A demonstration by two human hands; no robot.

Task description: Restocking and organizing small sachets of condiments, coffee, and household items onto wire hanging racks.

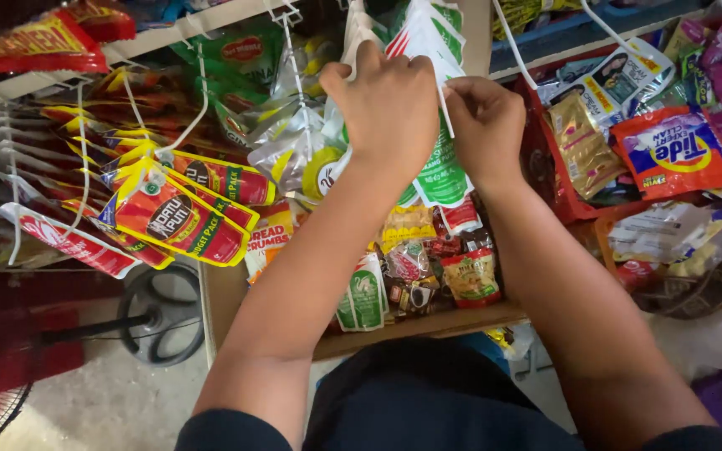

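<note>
Green-and-white sachet strip (440, 167) hangs pinched by left hand (390, 104) and right hand (482, 125).

Soft, even daylight fills the scene, brightest on the far right. Glossy sachets (181, 219) throw small white glare spots. Shadows are faint, deepest under the shelf (10, 88) at far left. Both hands look slightly motion-blurred. Wide-angle distortion bends the edges, and the near corners go soft.

Two hands are up at the hanging strips: one left hand (390, 104) and one right hand (485, 125). Below them stands one cardboard box (428, 324) of small packets. One fan base (156, 316) sits on the floor, and one orange detergent packet (677, 153) lies at right.
</note>
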